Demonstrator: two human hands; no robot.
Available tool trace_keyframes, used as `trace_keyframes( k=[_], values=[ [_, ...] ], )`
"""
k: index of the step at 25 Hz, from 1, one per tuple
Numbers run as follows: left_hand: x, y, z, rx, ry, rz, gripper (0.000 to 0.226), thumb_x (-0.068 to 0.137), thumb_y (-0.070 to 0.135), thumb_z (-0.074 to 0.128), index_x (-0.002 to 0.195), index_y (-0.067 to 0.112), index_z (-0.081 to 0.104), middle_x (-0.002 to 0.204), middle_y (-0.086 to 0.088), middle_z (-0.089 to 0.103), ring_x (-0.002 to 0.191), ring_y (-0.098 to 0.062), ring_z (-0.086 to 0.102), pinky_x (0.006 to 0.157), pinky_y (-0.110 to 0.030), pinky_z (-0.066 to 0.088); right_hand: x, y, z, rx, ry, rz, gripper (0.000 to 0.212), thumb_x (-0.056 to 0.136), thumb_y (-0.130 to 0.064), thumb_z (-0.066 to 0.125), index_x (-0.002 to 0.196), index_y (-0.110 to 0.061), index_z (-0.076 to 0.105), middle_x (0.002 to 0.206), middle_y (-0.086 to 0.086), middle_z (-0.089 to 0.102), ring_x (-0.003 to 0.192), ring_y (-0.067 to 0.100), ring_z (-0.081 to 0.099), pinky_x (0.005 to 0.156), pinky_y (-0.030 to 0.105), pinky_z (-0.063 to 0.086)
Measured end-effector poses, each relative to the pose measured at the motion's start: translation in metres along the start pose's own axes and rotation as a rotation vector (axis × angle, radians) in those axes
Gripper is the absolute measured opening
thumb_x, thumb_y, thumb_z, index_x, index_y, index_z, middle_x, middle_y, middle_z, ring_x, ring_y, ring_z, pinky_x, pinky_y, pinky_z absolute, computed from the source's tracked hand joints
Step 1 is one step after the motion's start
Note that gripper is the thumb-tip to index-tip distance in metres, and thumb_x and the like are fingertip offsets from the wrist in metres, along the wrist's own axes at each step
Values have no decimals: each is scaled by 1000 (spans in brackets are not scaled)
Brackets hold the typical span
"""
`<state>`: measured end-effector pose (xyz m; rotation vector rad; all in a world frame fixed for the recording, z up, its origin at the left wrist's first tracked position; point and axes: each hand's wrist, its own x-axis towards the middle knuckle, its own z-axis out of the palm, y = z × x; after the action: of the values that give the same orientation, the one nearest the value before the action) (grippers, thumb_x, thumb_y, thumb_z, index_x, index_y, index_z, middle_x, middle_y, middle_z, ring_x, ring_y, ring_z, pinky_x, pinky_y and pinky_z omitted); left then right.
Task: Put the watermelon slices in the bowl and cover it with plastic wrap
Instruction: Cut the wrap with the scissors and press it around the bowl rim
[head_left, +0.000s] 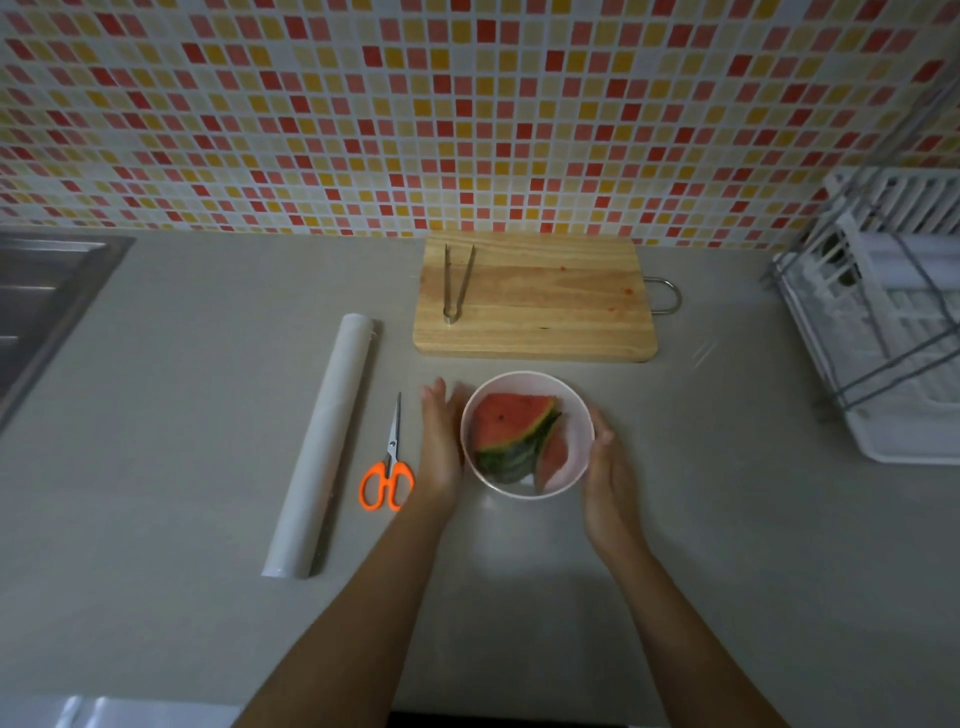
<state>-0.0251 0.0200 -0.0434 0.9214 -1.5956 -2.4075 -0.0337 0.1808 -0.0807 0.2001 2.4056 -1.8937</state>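
Hands, left hand (441, 441) and right hand (605, 478), spread flat, flank the bowl (582, 415).

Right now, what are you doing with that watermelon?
A person's left hand and right hand cup the sides of a white bowl on the counter. Watermelon slices already sit inside it. The plastic wrap roll and orange-handled scissors lie to the left. Metal tongs rest on the cutting board.
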Motion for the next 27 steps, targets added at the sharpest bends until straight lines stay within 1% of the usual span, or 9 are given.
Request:
trace_keyframes(
  k=[3, 6, 10, 18, 20, 22, 24, 25, 27],
  values=[
    [10, 4, -18, 42, 98, 87, 51, 107, 36, 9, 151, 15, 25, 154, -1, 32, 141, -14, 31, 115, -27, 19, 7, 3, -6, -135, 205, -91, 62, 90, -53, 21, 123, -14, 55, 122, 1, 54, 119, 19, 47, 100, 18, 28],
    [-7, -20, -11, 319, 86, 202, 60, 99, 50, 17, 151, 21, 23, 157, -1, 27, 143, -16, 28, 115, -30, 23, 25, -9, 4, -132, 7, -139, 56, 94, -44, 22, 139, -15, 39, 140, -5, 39, 134, 13, 34, 109, 25, 23],
    [-8, -40, -5, 1055, 111, 443, 78, 90, 57, 3, 153, 14, 17, 161, -3, 16, 148, -16, 12, 117, -37, 5, 37, -13, 19, -418, -210, -335, 62, 94, -48, 14, 144, -18, 34, 152, -2, 33, 141, 12, 25, 116, 30, 19],
    [-13, -28, 10, 471, 225, 61, 68, 96, 58, 11, 142, 19, 42, 138, -9, 54, 126, -26, 49, 110, -42, 36, 34, -11, 26, -355, -73, -109, 76, 85, -61, 14, 143, -17, 35, 150, 3, 37, 136, 18, 36, 105, 23, 22],
    [-13, -21, 9, 224, 221, -67, 58, 100, 56, 11, 115, 31, 60, 106, 6, 67, 100, -13, 59, 96, -28, 42, 37, -15, 29, -89, -57, 78, 68, 88, -61, 18, 132, -19, 50, 136, 5, 53, 120, 18, 51, 99, 27, 36],
    [-12, -13, 6, 73, 182, -91, 56, 103, 50, 8, 80, 31, 55, 76, 15, 65, 80, -4, 55, 85, -24, 42, 43, -22, 30, 199, -100, 235, 59, 93, -61, 13, 99, -27, 61, 104, 5, 65, 96, 18, 60, 85, 30, 47],
    [-17, -10, 0, 12, 135, -70, 61, 105, 43, 5, 85, 18, 57, 88, 0, 65, 88, -13, 59, 92, -31, 41, 45, -29, 21, 287, -105, 292, 58, 92, -62, 4, 87, -32, 53, 91, -6, 58, 89, 13, 56, 80, 26, 44],
    [-18, -12, -6, 22, 141, -36, 63, 106, 40, 6, 107, 9, 61, 110, -11, 65, 106, -23, 59, 102, -37, 38, 43, -30, 16, 289, -102, 299, 60, 92, -62, 2, 99, -32, 54, 103, -9, 55, 100, 12, 54, 87, 25, 41],
    [-25, -17, -14, 84, 138, -39, 63, 106, 40, 8, 145, -3, 34, 150, -20, 36, 139, -31, 34, 119, -44, 21, 37, -26, 6, 292, -103, 315, 72, 92, -60, 1, 130, -22, 48, 128, -4, 49, 127, 16, 44, 105, 30, 33]
  ],
)
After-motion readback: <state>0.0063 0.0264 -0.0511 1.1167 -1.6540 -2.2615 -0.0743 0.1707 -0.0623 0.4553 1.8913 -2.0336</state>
